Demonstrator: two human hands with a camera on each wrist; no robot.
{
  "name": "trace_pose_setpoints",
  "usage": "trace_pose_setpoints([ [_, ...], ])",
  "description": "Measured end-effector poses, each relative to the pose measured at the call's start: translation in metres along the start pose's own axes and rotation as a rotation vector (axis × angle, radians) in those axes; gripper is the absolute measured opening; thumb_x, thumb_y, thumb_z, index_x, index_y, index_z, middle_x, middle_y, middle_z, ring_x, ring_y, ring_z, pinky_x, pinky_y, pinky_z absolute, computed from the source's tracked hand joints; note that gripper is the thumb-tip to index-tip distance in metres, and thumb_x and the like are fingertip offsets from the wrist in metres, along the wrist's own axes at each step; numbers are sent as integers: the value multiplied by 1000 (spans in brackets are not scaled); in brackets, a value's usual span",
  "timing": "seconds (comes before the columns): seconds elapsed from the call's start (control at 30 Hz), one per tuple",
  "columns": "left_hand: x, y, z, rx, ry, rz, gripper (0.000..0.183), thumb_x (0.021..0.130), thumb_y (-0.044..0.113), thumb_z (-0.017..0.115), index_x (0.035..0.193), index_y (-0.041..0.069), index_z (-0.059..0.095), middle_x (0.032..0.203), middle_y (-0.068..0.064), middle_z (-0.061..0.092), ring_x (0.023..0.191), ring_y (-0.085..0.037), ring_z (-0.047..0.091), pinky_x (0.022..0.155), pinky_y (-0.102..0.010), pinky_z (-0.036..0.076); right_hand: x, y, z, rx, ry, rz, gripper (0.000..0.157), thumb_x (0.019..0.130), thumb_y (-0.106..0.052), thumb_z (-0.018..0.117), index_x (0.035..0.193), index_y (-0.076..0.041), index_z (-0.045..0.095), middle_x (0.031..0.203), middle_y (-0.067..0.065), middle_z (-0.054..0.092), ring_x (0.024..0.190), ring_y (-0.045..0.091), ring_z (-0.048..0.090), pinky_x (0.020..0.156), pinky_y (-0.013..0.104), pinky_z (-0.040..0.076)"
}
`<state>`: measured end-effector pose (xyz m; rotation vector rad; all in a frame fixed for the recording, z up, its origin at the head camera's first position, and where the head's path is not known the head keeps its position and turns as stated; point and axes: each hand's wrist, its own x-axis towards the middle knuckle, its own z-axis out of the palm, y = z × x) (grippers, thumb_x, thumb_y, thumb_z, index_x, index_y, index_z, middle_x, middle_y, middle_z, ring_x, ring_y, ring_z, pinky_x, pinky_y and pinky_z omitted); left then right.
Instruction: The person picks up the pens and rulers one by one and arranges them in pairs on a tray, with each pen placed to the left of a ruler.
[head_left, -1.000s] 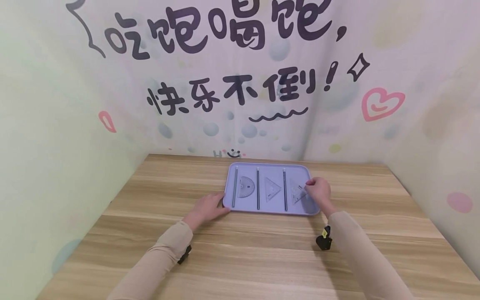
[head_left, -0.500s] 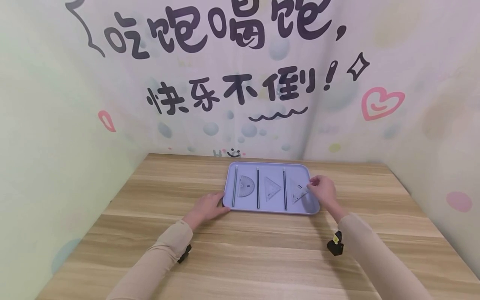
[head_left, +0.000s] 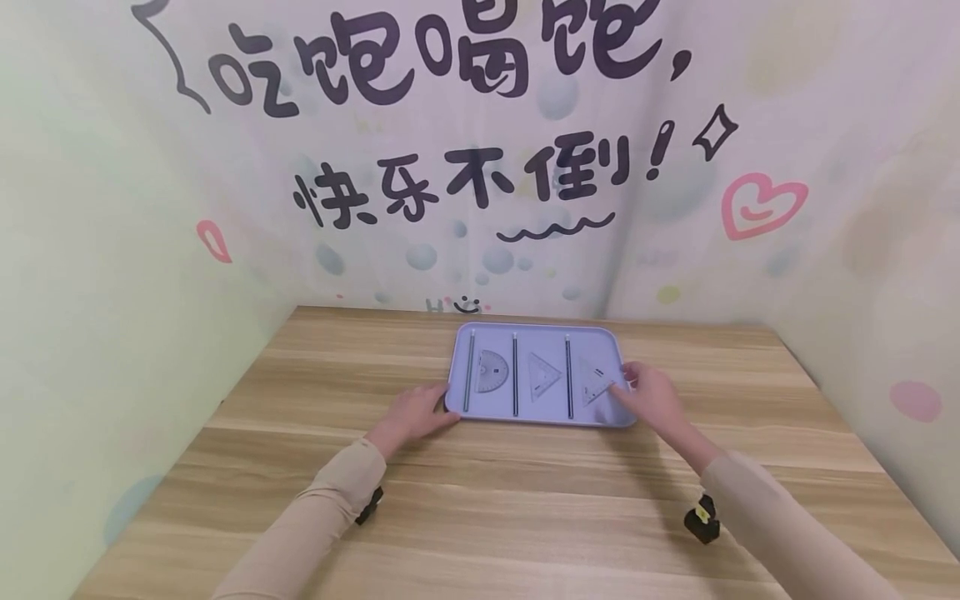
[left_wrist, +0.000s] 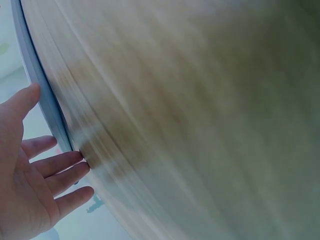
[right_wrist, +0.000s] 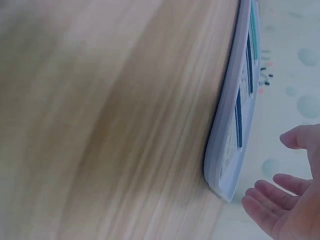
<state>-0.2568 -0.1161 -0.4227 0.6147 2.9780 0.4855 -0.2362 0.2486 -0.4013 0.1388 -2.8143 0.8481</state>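
A lavender tray lies on the table. From left to right it holds a green pencil, a clear protractor, a dark pencil, a clear set square, another dark pencil and a second set square. My left hand rests at the tray's left front corner, thumb against the rim and fingers extended in the left wrist view. My right hand is at the tray's right edge, thumb and fingers spread and holding nothing; the right wrist view shows it beside the rim.
The wooden table extends in front of the tray and to both sides. Behind it hangs a printed curtain with large black characters. Black wrist devices, such as the right one, sit under both sleeves.
My right hand has let go of the right set square and moved right and slightly down to the tray's edge, its fingers opening. The left hand has stayed in place.
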Motion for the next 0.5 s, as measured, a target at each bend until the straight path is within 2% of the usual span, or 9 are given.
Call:
trace_pose_setpoints([
  [0.27, 0, -1, 1, 6, 9, 10, 60, 84, 40, 61, 128, 2, 48, 124, -17, 55, 113, -32, 51, 96, -43, 42, -21, -2, 1, -68, 41, -107, 55, 77, -24, 66, 115, 13, 53, 102, 30, 60, 85, 37, 59, 74, 49, 49],
  [0.4, -2, -2, 1, -2, 15, 19, 60, 85, 40, 60, 130, 3, 46, 125, -17, 53, 114, -33, 51, 96, -43, 41, -31, -1, 1, -111, 35, -130, 66, 76, -30, 68, 123, 11, 46, 109, 33, 55, 90, 43, 57, 75, 53, 48],
  [0.5, -5, -5, 1, -27, 11, 7, 61, 85, 39, 60, 132, 4, 44, 127, -18, 51, 116, -34, 49, 98, -45, 39, -39, 1, 1, -117, 17, -146, 73, 76, -33, 69, 128, 9, 41, 121, 33, 48, 101, 48, 51, 83, 58, 44],
])
